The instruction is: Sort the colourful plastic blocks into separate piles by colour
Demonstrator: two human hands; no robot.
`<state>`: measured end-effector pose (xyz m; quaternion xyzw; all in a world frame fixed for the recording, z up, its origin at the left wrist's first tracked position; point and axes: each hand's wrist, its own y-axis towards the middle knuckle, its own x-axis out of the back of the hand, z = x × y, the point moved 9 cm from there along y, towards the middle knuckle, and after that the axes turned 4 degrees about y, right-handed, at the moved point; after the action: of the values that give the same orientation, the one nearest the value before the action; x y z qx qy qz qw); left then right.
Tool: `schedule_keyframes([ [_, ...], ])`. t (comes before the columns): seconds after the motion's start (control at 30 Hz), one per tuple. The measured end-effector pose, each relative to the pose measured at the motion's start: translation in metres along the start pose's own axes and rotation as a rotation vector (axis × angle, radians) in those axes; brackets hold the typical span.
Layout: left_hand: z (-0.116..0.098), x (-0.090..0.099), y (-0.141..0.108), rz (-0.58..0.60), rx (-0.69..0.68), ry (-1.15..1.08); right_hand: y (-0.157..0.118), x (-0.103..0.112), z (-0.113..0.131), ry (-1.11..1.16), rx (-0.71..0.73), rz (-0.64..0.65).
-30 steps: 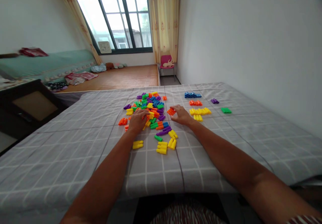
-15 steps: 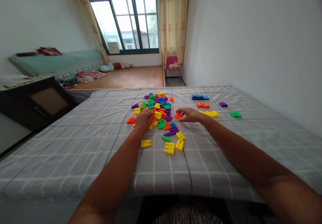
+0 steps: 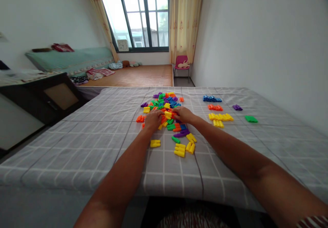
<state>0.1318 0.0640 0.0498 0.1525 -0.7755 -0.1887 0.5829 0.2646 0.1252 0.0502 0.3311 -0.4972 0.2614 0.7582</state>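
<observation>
A pile of coloured plastic pieces (image 3: 164,101) lies on the grey checked cloth (image 3: 102,146). My left hand (image 3: 154,118) rests at the pile's near left side, its fingers bent over orange and yellow pieces. On the pile's right side is my right hand (image 3: 183,114), fingers curled down among orange pieces; whatever is between its fingertips is too small to make out. A yellow piece (image 3: 168,115) shows between the hands. Nearer to me lie yellow pieces (image 3: 179,150), a green one (image 3: 175,139) and a purple one (image 3: 181,133).
Sorted groups lie at the right: blue (image 3: 212,99), orange (image 3: 215,108), yellow (image 3: 220,117), purple (image 3: 237,108) and green (image 3: 251,119). A dark cabinet (image 3: 60,95) stands at the left. Beyond the table are a wooden bed platform (image 3: 146,76) and a pink chair (image 3: 181,62).
My right hand has moved left to the pile; the orange piece at its fingers can no longer be made out. My left hand stays at the pile. The view has shifted slightly.
</observation>
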Motion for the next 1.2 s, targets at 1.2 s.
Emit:
schedule_keyframes([
  [1.2, -0.001, 0.005, 0.004, 0.038, -0.042, -0.012, -0.123, 0.137, -0.213, 0.211, -0.609, -0.288],
])
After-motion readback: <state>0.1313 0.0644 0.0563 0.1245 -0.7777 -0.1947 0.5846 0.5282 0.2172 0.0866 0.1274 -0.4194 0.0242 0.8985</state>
